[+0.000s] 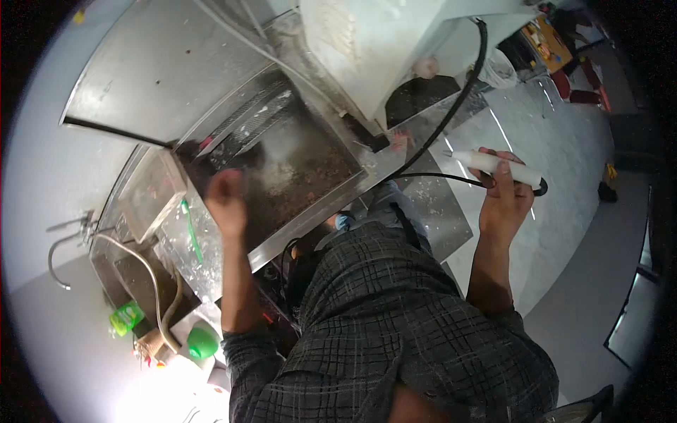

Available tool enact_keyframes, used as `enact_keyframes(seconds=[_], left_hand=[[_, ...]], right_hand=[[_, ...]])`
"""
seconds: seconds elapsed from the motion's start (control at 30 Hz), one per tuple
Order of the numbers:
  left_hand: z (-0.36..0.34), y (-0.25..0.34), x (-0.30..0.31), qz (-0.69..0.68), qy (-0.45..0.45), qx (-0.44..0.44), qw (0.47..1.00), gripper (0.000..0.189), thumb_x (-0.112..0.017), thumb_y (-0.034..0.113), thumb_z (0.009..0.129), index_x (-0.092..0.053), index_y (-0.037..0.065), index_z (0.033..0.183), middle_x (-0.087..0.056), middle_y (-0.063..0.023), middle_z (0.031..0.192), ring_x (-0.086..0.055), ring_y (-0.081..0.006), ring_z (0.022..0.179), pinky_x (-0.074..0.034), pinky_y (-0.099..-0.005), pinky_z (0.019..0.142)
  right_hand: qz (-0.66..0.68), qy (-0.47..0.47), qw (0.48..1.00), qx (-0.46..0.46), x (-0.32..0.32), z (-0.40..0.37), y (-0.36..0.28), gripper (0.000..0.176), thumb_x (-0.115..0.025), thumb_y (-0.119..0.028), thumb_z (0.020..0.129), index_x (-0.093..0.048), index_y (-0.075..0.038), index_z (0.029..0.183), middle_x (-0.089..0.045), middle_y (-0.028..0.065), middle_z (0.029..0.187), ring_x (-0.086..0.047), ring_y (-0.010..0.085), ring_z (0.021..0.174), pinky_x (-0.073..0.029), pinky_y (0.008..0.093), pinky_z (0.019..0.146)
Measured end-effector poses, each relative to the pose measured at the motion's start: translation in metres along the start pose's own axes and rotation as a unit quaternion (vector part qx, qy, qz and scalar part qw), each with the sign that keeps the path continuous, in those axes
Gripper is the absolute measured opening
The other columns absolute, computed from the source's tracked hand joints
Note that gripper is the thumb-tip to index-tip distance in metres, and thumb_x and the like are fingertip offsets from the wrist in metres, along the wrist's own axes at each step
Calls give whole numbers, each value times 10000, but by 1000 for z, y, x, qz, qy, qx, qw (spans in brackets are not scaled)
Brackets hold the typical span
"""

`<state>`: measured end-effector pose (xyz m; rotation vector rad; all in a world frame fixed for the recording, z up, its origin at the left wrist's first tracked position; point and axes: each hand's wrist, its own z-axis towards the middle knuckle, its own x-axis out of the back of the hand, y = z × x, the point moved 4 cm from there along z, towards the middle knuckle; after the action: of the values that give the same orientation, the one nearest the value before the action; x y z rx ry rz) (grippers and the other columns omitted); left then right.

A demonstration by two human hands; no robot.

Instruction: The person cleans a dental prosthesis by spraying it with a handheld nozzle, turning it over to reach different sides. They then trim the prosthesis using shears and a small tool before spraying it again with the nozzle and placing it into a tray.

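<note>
My right hand (504,187) is wrapped round a white, pen-shaped handpiece (520,171) with a thin metal tip pointing left. A black cable (451,113) runs from its rear end and loops towards the machine. My left hand (227,201) hovers over the left side of a sunken metal basin (275,254); motion blur smears its fingers. Brown, crumbly residue (314,173) and pale dust lie on the basin floor. At its far side is a perforated metal strip (264,120) with white flecks.
A green toothbrush (190,231) lies on the dusty worktop left of the basin, near a clear box (151,190). Further left are a sink (134,282) with a tap (67,240), a green bottle (127,319) and a green bowl (202,340). A white hopper-like housing (360,56) hangs above.
</note>
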<state>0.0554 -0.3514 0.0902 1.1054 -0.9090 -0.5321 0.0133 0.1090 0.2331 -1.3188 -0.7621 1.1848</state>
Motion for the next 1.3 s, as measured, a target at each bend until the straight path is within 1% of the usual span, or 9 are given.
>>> enact_keyframes(seconds=[0.03, 0.1, 0.17, 0.23, 0.43, 0.77, 0.97, 1.03, 1.3], left_hand=[[-10, 17, -31, 54, -60, -78, 994, 150, -670, 112, 850, -656, 31, 975, -676, -96, 868, -603, -101, 769, -465, -276, 644], [-29, 54, -93, 159, -237, 120, 951, 191, -629, 33, 858, -621, 17, 1048, -666, -122, 964, -623, -137, 815, -487, -277, 719], [-44, 73, -144, 168, -349, 35, 922, 231, -634, 100, 864, -611, 34, 1085, -643, -141, 1029, -645, -196, 816, -506, -317, 707], [-56, 83, -190, 158, -332, -224, 903, 256, -625, 166, 864, -600, 33, 1081, -620, -152, 1030, -638, -279, 839, -511, -391, 721], [-64, 98, -289, 187, -284, -378, 861, 125, -614, 129, 769, -609, 35, 851, -528, -140, 933, -553, -322, 885, -456, -434, 741], [-74, 83, -314, 277, -243, -435, 821, 139, -564, 90, 748, -591, -5, 847, -539, -163, 994, -542, -317, 904, -449, -413, 774], [-61, 99, -262, 69, -274, -218, 934, 98, -552, 67, 866, -593, -16, 898, -587, -160, 998, -597, -277, 875, -492, -381, 737], [-49, 97, -227, -107, -276, 147, 944, 77, -560, 49, 913, -590, -21, 908, -625, -124, 873, -625, -206, 748, -519, -324, 642], [-55, 123, -118, -406, -66, 186, 892, 37, -577, -6, 906, -578, -31, 933, -649, -139, 887, -607, -157, 693, -529, -288, 602]], right_hand=[[-11, 25, 1000, -9, 5, 4, -4, 190, -543, -104, 942, -569, 52, 1047, -625, 213, 1017, -639, 300, 984, -596, 390, 779], [-15, 31, 999, -4, 17, 9, -8, 195, -537, -109, 946, -567, 53, 1051, -626, 212, 1017, -638, 301, 988, -598, 386, 773], [-21, 38, 999, 2, 27, 12, -10, 200, -531, -114, 950, -566, 54, 1055, -627, 212, 1017, -637, 302, 992, -599, 382, 767], [-35, 46, 998, -1, 36, 11, -11, 208, -525, -114, 955, -560, 57, 1068, -625, 215, 1026, -637, 306, 996, -601, 381, 758], [-20, 71, 997, -11, 58, 0, -22, 211, -532, -114, 953, -557, 59, 1072, -623, 215, 1031, -640, 309, 986, -601, 388, 743], [-25, 82, 995, -49, 67, 10, 0, 204, -561, -81, 927, -547, 70, 1064, -631, 237, 1001, -652, 316, 934, -595, 384, 732], [-22, 21, 997, -67, 41, 14, 2, 190, -559, -78, 927, -548, 62, 1056, -634, 218, 996, -650, 321, 957, -598, 383, 742], [-18, -2, 997, -71, 26, 13, 4, 183, -556, -73, 928, -547, 59, 1055, -634, 216, 997, -650, 319, 961, -598, 384, 745], [49, -164, 981, -95, -59, -1, 7, 184, -562, -42, 920, -517, 55, 1070, -636, 213, 993, -644, 308, 984, -587, 388, 784]])
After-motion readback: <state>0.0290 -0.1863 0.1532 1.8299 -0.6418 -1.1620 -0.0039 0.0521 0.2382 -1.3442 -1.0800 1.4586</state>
